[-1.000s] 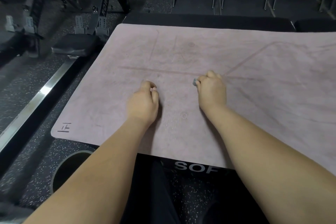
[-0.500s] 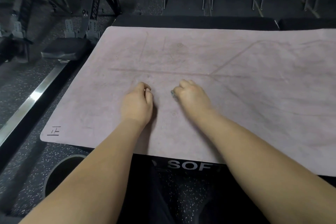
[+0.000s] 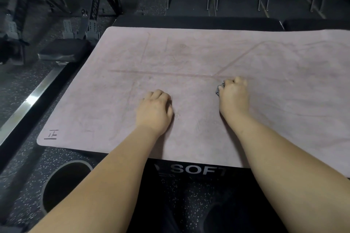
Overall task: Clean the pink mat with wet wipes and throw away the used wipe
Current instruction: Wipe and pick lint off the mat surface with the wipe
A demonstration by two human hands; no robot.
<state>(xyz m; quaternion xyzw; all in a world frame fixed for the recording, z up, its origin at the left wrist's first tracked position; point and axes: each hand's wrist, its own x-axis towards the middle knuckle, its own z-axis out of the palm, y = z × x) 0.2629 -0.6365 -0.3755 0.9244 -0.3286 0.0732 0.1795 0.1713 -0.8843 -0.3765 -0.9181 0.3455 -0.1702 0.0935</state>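
Your right hand [image 3: 233, 96] has its fingers curled tight round the wipe [image 3: 220, 88], which is balled up and shows only as a grey scrap at the thumb side, pressed to the mat [image 3: 189, 56] just below the printed cross line; your left hand [image 3: 154, 111] rests knuckles-down on the mat near the middle, fingers curled under, with nothing visible in it. The likeliest fault from here is poor coverage; a wipe bunched this small touches little surface, so strokes may leave unwiped strips between them. It already looks grey, so it may smear dirt about rather than lift it. If you ease your left hand's weight while the right scrubs hard, the mat could slide or ruck on the box [image 3: 198, 170]; its left end seems to reach past the box, so a drag that way might pull it off. A loose grip could also drop the wipe. The mat lies flat, its long axis running left to right across your view; the short end with the small logo sits at your left, and the far end runs out of sight at right. The round dark opening [image 3: 62, 185] on the floor at near left may be a bin; I cannot tell for sure.
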